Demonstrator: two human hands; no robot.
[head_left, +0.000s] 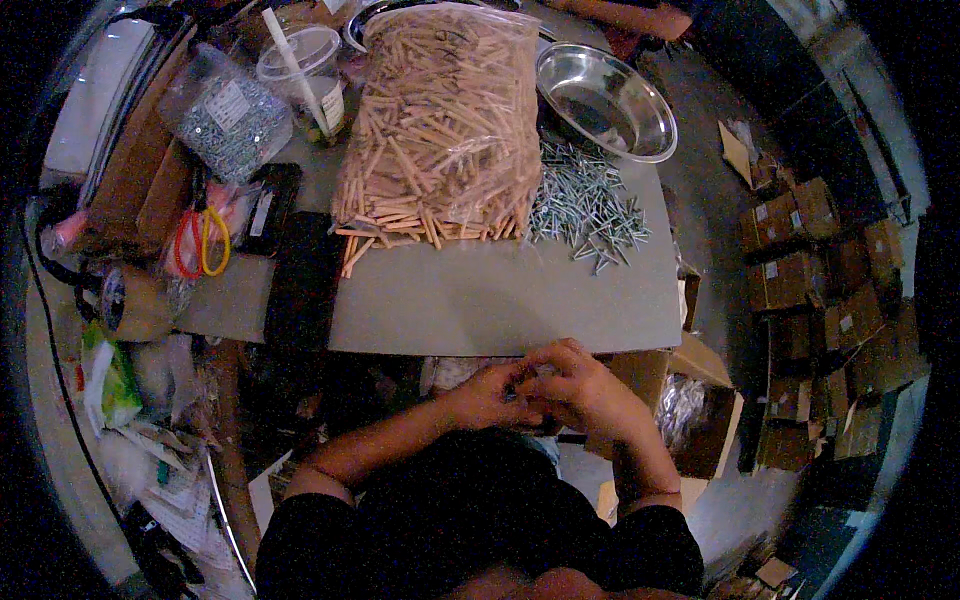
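Just in front of the table's near edge, my left hand (487, 394) and my right hand (580, 388) meet with fingers curled inward. Something small seems to be between them, but the fingers hide what it is. Beyond my hands, a large clear bag of wooden dowels (440, 120) lies on the table (500, 300), with several dowels spilled at its near end. To its right is a loose heap of silvery screws (590, 210). Behind the heap, a shiny oval metal bowl (607, 100) stands at the table's right edge.
At the back left are a bag of small metal parts (228, 115) and a lidded plastic cup (305, 75) with a straw. Scissors with red and yellow handles (214, 240) lie nearer. An open carton (715, 420) stands right of me; stacked cardboard boxes (800, 270) line the right side.
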